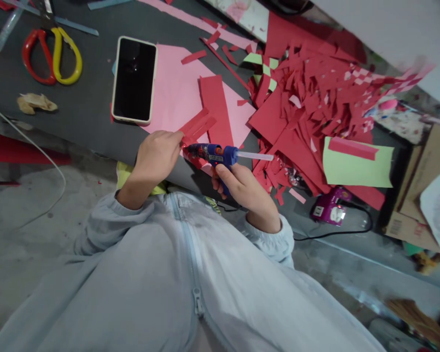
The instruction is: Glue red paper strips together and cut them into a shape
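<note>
My right hand [244, 188] is wrapped round a blue hot glue gun [214, 152], with a clear glue stick [255, 156] poking out of its back end. The gun's nozzle points left, close to the fingertips of my left hand [157, 157]. Those fingertips are closed on a folded red paper strip [197, 125]; the exact contact of nozzle and paper is hidden. Under the strip lie a wider red paper piece [219, 110] and a large pink sheet [174, 83].
A phone [134, 80] lies on the pink sheet's left edge. Scissors [53, 56] rest at the upper left. Heaped red paper scraps [308, 102] cover the right side, with a green paper sheet [358, 164], a purple device with a black cord [330, 208] and cardboard [418, 195] beyond.
</note>
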Tool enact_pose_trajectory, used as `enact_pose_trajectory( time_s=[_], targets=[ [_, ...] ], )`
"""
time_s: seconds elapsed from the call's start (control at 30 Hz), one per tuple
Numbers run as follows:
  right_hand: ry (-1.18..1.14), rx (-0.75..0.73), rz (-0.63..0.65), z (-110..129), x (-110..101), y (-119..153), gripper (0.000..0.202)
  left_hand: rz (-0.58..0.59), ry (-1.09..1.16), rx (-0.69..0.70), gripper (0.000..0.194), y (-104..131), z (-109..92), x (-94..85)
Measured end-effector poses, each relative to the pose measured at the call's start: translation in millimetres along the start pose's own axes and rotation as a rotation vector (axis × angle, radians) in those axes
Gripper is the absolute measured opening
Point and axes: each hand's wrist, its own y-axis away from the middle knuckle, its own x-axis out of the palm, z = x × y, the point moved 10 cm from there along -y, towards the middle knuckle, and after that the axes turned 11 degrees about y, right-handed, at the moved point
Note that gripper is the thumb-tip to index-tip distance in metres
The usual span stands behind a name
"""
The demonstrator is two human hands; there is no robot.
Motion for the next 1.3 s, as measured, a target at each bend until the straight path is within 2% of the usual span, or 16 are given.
enact_pose_trajectory(
  time_s=[0.57,0.73,0.87,1.0,1.13,1.3],
  targets=[
    [-0.006,-0.007,-0.031,-2,-3,0,0.055,0.007,0.020,0.000,0.031,0,-2,-1.0],
    [0.006,0.002,-0.003,-2,-1,1,0.054,0.000,0.017,0.000,0.029,0,-1,-1.1],
    [0.022,-0.004,-0.042,-2,-4,0,0.055,-0.008,0.015,0.006,0.029,1,-3,-2.3],
    [0.007,0.005,-0.013,-3,-3,1,0.057,0.003,0.023,-0.001,0.030,0,-2,-2.1],
    [-0.142,0.006,-0.041,0,-18,9,0.058,-0.002,0.007,0.015,0.031,0,-2,-1.7],
    [-0.220,-0.036,-0.190,0,-49,20,0.052,-0.039,0.048,0.072,0.030,2,-1,-2.7]
  ],
)
